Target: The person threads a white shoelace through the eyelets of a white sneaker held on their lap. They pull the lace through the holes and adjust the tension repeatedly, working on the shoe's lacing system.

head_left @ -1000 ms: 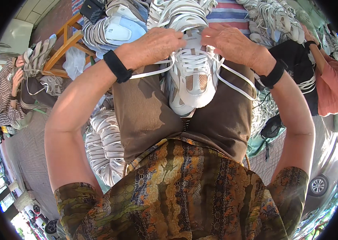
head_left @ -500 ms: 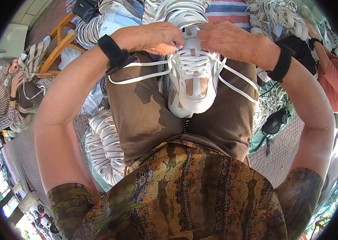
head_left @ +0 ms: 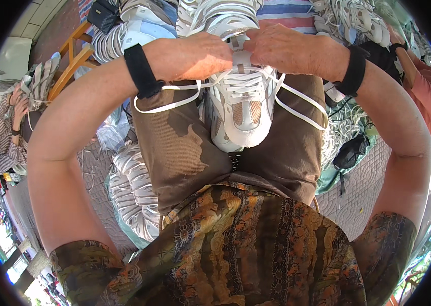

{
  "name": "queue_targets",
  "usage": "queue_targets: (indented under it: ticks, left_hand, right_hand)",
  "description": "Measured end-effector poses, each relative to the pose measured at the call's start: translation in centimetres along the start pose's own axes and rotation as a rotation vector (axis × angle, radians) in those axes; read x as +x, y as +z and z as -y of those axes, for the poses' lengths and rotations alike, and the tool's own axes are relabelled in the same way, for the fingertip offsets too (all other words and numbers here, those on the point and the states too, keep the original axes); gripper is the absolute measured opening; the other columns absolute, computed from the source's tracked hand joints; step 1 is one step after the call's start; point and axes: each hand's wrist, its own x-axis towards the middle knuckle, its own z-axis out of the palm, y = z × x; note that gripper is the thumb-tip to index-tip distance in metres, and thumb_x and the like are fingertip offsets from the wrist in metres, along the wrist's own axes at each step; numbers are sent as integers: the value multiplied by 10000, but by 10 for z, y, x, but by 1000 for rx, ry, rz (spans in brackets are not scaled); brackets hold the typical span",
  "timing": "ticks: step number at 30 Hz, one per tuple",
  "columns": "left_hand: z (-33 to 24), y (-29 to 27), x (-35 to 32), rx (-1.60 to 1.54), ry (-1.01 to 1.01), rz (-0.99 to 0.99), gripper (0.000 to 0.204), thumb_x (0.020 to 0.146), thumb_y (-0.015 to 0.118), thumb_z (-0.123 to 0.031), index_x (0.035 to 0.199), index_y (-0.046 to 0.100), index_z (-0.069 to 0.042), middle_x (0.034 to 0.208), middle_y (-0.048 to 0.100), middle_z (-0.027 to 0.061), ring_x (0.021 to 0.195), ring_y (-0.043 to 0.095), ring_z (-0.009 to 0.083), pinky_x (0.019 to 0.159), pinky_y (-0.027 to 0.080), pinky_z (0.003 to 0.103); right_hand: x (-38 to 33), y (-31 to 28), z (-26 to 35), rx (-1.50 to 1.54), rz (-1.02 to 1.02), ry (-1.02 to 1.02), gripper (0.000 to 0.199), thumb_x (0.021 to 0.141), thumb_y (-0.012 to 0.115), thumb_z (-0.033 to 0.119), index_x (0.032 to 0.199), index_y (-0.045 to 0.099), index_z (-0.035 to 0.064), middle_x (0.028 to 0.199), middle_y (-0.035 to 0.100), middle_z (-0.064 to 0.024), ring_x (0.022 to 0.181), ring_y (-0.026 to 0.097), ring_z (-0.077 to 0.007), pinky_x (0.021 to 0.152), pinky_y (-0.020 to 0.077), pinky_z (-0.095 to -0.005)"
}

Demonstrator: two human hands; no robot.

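Note:
A white and beige sneaker (head_left: pixel 248 115) rests toe toward me between my thighs, in brown trousers. White shoelace (head_left: pixel 167 107) criss-crosses its front, and a loose loop hangs out on each side over my legs. My left hand (head_left: pixel 195 55) is closed at the upper left edge of the opening, beside the tongue (head_left: pixel 238 56). On the other side my right hand (head_left: pixel 289 50) pinches the upper right edge, fingertips against the tongue. Both hands' fingertips are partly hidden, so I cannot see whether lace ends are between them.
More sneakers (head_left: pixel 225 15) are stacked just beyond. Bundled shoes (head_left: pixel 134 183) lie on the ground by my left leg, with heaped white laces (head_left: pixel 340 127) by my right. A wooden chair (head_left: pixel 75 64) stands far left. A striped-sleeved person (head_left: pixel 4 127) and another in pink (head_left: pixel 424 97) sit nearby.
Both hands have stayed at the shoe's top. My left hand has moved slightly right and its fingers reach closer to the tongue. The left lace loop has shifted a little; the sneaker sits slightly further left.

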Motion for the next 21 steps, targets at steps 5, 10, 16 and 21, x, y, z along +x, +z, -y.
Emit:
queue_targets:
  ticks: [5,10,16,21]
  left_hand:
    - [-3,1,18,-177,-199,56,89,737,608,-64,794,652,-12,761,629,169,752,629,326,656,500,396]
    - [8,2,13,-142,-63,101,120,720,593,-87,758,648,13,734,620,184,722,609,336,638,481,385]
    - [16,6,25,-105,-31,289,99,673,574,-66,677,603,29,667,594,199,625,588,357,560,466,411]
    - [11,18,25,-264,-196,21,186,616,589,-157,665,649,12,658,601,233,624,599,387,549,458,442]
  right_hand:
    - [-2,8,-3,94,-45,30,19,706,588,52,706,607,47,844,593,-92,922,564,-274,742,470,-381]
    - [-1,9,-8,71,78,95,39,718,597,31,749,620,28,863,595,-113,949,567,-292,749,480,-399]
    - [2,14,-19,115,223,302,92,750,580,72,779,635,5,898,606,-119,916,590,-317,733,499,-414]
    - [15,9,19,-264,189,163,126,732,575,113,770,651,20,842,637,-146,855,623,-338,674,515,-426]
